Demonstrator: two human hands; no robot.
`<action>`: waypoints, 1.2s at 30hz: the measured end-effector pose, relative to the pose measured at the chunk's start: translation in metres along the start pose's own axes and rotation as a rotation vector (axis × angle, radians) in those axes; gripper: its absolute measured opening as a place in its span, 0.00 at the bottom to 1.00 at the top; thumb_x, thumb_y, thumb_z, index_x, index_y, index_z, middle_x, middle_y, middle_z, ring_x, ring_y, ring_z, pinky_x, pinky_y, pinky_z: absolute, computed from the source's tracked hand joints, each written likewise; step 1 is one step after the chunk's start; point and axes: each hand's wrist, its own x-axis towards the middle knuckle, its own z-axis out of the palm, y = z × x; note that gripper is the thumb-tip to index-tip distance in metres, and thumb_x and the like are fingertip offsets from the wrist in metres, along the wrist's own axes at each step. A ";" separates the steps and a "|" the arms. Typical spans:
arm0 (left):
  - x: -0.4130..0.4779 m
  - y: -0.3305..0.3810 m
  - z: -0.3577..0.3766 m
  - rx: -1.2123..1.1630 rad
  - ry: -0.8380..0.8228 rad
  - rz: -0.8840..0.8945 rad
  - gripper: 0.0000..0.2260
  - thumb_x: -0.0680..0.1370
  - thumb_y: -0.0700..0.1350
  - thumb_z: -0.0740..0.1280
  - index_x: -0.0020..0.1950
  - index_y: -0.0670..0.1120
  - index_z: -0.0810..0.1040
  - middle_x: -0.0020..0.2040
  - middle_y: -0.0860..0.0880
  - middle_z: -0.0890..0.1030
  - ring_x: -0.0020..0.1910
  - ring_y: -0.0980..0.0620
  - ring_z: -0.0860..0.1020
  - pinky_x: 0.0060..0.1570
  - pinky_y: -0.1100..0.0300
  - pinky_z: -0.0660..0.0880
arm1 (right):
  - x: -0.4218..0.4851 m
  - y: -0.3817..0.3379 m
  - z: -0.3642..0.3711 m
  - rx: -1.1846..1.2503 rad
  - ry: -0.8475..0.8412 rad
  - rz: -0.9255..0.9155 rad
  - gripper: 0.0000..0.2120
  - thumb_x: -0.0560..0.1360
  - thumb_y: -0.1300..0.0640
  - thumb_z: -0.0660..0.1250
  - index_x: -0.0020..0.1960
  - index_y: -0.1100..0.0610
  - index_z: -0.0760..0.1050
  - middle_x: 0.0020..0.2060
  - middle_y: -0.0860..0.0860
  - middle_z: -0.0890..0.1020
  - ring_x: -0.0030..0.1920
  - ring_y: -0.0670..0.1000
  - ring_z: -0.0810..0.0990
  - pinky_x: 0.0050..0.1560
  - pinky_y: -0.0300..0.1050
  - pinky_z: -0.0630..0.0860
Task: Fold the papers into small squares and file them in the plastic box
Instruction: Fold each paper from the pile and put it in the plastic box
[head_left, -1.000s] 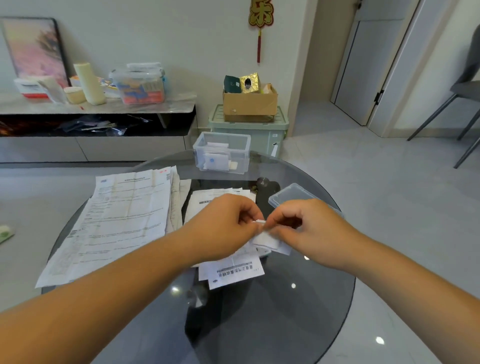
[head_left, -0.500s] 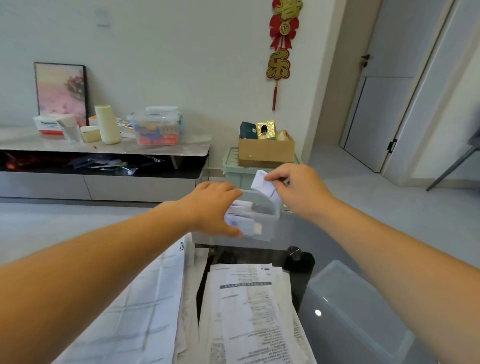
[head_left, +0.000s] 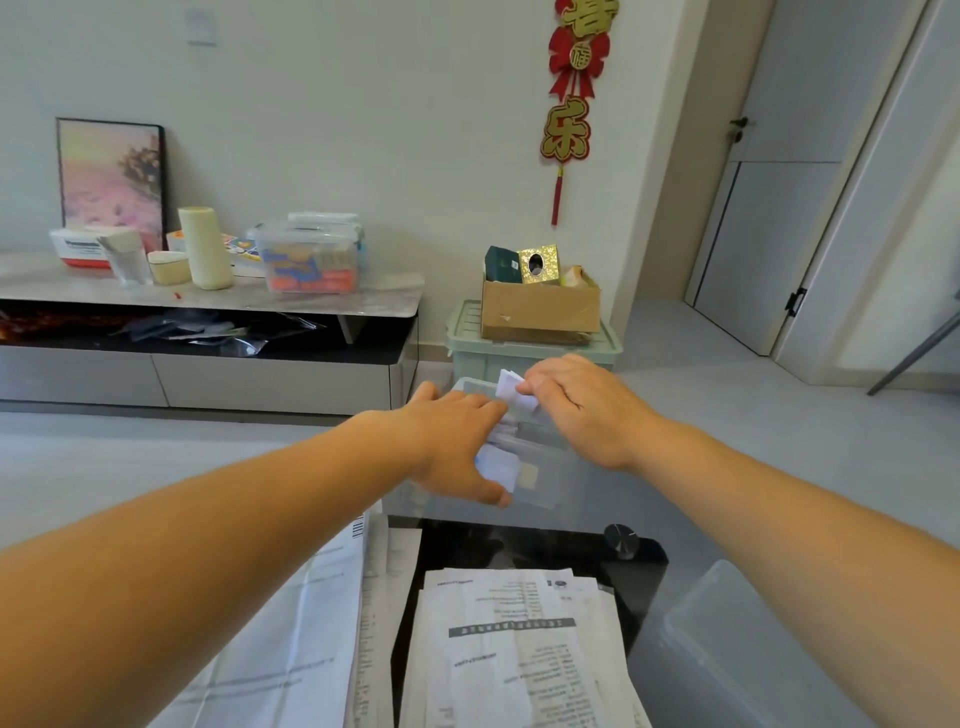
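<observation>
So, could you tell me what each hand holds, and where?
Right hand pinches the folded paper by its right side, above the plastic box; left hand grips the box's near left wall.

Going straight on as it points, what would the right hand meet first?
Likely the left hand at the plastic box, just beyond the folded paper the right hand pinches; depth unclear.

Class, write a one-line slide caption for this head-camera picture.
Right hand holds a folded paper over the clear plastic box that the left hand grips.
</observation>
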 end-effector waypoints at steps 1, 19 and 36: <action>0.001 0.000 0.000 0.005 -0.005 -0.004 0.40 0.72 0.71 0.66 0.77 0.52 0.60 0.74 0.50 0.69 0.71 0.46 0.67 0.72 0.44 0.56 | 0.000 -0.001 0.001 -0.001 -0.007 -0.002 0.17 0.85 0.50 0.48 0.44 0.42 0.71 0.50 0.44 0.79 0.54 0.46 0.72 0.56 0.49 0.72; -0.010 0.024 0.000 0.109 -0.018 -0.067 0.30 0.72 0.66 0.71 0.67 0.50 0.73 0.61 0.48 0.73 0.55 0.47 0.74 0.56 0.52 0.73 | -0.011 -0.004 0.006 0.039 -0.067 -0.019 0.21 0.85 0.46 0.47 0.44 0.51 0.73 0.44 0.48 0.78 0.50 0.43 0.71 0.54 0.50 0.72; -0.052 0.064 0.013 -0.054 0.169 -0.127 0.37 0.73 0.67 0.67 0.78 0.56 0.61 0.76 0.48 0.53 0.77 0.43 0.49 0.74 0.45 0.53 | -0.054 -0.024 -0.008 -0.160 -0.306 -0.138 0.32 0.80 0.35 0.38 0.59 0.44 0.78 0.50 0.32 0.73 0.55 0.41 0.66 0.57 0.49 0.72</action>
